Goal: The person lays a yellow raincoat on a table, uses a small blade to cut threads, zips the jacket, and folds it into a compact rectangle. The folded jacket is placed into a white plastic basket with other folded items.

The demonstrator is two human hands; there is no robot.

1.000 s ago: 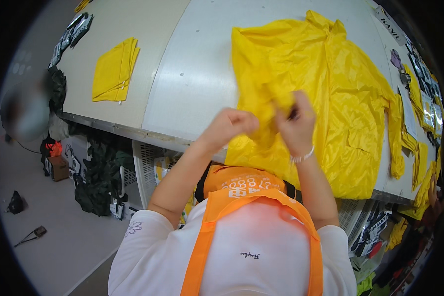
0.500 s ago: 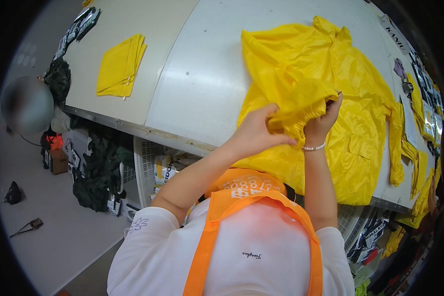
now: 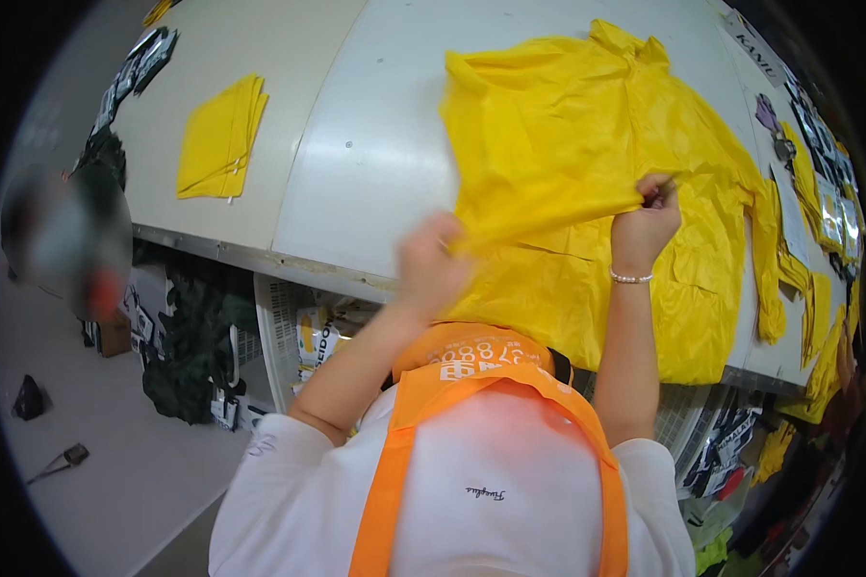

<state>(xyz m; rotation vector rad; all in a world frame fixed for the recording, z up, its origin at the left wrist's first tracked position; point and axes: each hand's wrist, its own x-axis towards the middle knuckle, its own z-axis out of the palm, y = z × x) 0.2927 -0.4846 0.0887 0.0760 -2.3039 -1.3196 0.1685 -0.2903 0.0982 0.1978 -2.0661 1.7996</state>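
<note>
A yellow rain jacket (image 3: pixel 539 115) with a collar lies spread on the pale work table, its hem hanging at the near edge. One of its sleeves is stretched taut between my hands. My left hand (image 3: pixel 433 264), smeared by motion, is closed on the sleeve's left end in front of the jacket. Further right, over the jacket's middle, my right hand (image 3: pixel 648 216) has its fingers closed on the other end of the sleeve. The jacket's other sleeve (image 3: pixel 768 269) trails down along the right side.
A folded yellow garment (image 3: pixel 223 139) lies on the table (image 3: pixel 356 87) at left. Dark packaged items (image 3: pixel 149 58) line the far left edge. Packets and yellow cloth crowd the right. Under the table are a white plastic crate (image 3: pixel 277 317) and dark green garments (image 3: pixel 188 356). Another person stands at left.
My hands have moved apart, the left one going left and down. The bunched sleeve is now drawn out straight between them. The person at left has shifted slightly nearer.
</note>
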